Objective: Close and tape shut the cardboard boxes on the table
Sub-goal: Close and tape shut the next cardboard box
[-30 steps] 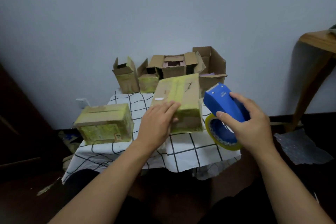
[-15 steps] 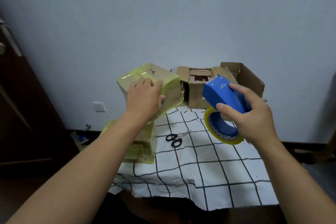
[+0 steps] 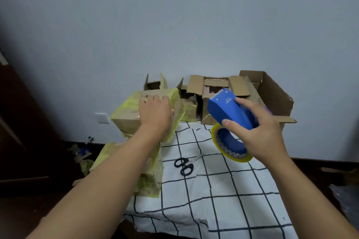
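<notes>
Left hand point(image 3: 155, 111) grips taped box point(image 3: 126, 114), fingers curled over top, stacking it on taped box below point(image 3: 149, 178) at table's 9 o'clock edge, likely to free workspace. Right hand point(image 3: 260, 132) wraps tape dispenser point(image 3: 229, 114), ready. Open boxes point(image 3: 268, 91) wait at 12 o'clock.

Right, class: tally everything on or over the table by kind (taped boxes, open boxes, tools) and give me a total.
Taped boxes: 2
Open boxes: 4
Tape dispenser: 1
Scissors: 1
Total: 8
</notes>
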The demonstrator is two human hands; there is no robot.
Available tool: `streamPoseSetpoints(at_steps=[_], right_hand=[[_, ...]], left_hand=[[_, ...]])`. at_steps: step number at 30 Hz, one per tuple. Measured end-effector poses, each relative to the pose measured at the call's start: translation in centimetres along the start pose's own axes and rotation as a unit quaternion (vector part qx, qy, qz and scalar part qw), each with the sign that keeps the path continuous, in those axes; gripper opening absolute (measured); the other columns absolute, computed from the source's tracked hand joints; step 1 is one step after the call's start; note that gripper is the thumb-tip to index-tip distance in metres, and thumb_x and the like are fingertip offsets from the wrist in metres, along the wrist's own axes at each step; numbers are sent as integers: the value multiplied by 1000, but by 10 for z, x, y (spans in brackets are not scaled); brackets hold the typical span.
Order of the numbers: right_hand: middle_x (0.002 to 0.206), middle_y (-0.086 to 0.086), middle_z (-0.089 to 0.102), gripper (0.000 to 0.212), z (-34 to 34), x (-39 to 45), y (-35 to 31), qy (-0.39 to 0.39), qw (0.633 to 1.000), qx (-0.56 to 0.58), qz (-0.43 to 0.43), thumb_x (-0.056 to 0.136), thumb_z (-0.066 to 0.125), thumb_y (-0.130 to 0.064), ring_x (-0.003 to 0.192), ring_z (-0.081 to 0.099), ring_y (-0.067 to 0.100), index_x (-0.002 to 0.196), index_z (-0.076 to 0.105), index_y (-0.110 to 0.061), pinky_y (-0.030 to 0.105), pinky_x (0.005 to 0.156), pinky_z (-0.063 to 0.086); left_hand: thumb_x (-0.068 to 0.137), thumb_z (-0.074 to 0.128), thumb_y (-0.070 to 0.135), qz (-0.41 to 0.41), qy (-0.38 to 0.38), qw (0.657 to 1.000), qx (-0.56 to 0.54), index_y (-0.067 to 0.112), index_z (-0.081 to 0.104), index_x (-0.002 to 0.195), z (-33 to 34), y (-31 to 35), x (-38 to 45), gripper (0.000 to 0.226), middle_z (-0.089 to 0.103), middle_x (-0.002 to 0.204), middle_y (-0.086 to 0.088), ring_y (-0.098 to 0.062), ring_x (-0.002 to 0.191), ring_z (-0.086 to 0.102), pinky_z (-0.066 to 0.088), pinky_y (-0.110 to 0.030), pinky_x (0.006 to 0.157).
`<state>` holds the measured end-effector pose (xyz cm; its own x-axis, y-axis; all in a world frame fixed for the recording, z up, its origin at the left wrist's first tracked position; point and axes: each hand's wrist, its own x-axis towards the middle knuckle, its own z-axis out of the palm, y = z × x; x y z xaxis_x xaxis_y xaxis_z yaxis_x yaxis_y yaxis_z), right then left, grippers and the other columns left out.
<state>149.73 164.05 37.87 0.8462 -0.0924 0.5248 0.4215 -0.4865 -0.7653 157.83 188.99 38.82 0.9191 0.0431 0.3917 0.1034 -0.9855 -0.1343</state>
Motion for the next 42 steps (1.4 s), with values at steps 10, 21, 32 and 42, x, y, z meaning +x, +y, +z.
streamPoseSetpoints(at_steps=[10,21,32,42], right_hand=[[118,-19,54,61,8,18,22,-13,1000,2,12,76,83,-40,108,53,4,131,57,-40,39,85,55],[120,-17,53,61,12,13,30,-27,1000,-4,15,77,81,-43,107,50,-4,132,55,-40,28,79,50],[119,-23,51,60,25,5,32,-40,999,1,27,76,82,-42,108,49,-9,128,53,-48,23,78,47],[120,-19,54,59,33,15,29,-36,999,-9,17,76,83,-42,107,50,-7,128,56,-44,26,80,49]], left_hand=[[97,47,52,-11,-68,997,24,16,55,118,34,23,15,43,63,114,-6,-26,111,55,37,-40,94],[90,59,56,-20,-211,958,-195,24,41,143,63,23,10,65,56,137,0,-24,121,54,49,-42,94],[68,69,74,108,-380,903,-169,49,12,153,67,-36,1,105,-2,166,2,-28,151,10,16,-50,121],[72,61,80,51,-355,926,-115,41,12,155,67,-20,5,104,11,164,-8,-30,147,24,29,-46,116]])
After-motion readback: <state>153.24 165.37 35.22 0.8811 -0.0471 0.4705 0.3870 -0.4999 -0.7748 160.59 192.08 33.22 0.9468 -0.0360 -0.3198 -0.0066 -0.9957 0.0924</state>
